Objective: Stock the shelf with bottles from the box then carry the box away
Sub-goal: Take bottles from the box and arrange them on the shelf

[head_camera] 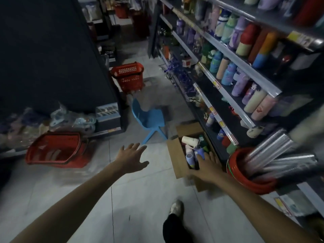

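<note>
Bottles [190,157] lie jumbled in the open cardboard box [176,155] on the floor [140,199] beside the shelf [245,65], the right hand [206,167] reaching flat-fingered onto them, the left hand [131,159] spread open, holding nothing, left of the box.

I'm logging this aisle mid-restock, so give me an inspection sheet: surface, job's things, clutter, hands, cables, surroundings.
Surface: grey tiled floor.
Job's things: open cardboard box on the floor beside the shelf, bottles lying inside; shelf rows hold many more.
Clutter: blue plastic chair; red basket tilted on the floor; second red basket upright farther off; red bucket holding clear rolls.
Grippers: left hand open in the air, holding nothing; right hand open, fingers over the boxed bottles.
Cables: nothing seen.
Surroundings: dim shop aisle, dark shelving unit on the left.
</note>
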`<state>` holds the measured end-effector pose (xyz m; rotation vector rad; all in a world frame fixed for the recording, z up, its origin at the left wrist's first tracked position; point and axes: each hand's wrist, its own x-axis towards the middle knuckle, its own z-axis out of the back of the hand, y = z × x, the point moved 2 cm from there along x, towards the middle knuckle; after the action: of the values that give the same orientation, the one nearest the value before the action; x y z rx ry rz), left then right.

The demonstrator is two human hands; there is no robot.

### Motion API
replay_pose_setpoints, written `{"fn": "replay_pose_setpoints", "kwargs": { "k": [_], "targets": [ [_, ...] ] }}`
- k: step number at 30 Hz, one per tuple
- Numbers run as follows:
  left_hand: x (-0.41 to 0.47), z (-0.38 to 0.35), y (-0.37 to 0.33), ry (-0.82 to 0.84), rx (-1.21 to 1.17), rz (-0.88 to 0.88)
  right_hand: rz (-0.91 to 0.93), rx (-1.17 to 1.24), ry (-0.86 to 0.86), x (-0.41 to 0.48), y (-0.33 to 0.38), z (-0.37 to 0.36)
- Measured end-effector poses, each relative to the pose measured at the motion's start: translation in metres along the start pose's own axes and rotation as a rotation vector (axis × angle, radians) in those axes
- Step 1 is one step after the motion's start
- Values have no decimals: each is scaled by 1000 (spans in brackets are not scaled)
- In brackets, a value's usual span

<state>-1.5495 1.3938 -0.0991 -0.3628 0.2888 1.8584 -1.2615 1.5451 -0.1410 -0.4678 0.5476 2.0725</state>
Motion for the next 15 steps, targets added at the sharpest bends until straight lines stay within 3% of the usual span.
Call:
{"fn": "replay_pose_setpoints", "kwargs": {
  "k": [6, 15],
  "targets": [
    [128, 61, 25, 65, 127, -54, -56, 70, -5, 101, 1, 61],
    [294, 136, 45, 19, 193, -280, -225, 193, -65, 198, 7, 123]
  ]
}}
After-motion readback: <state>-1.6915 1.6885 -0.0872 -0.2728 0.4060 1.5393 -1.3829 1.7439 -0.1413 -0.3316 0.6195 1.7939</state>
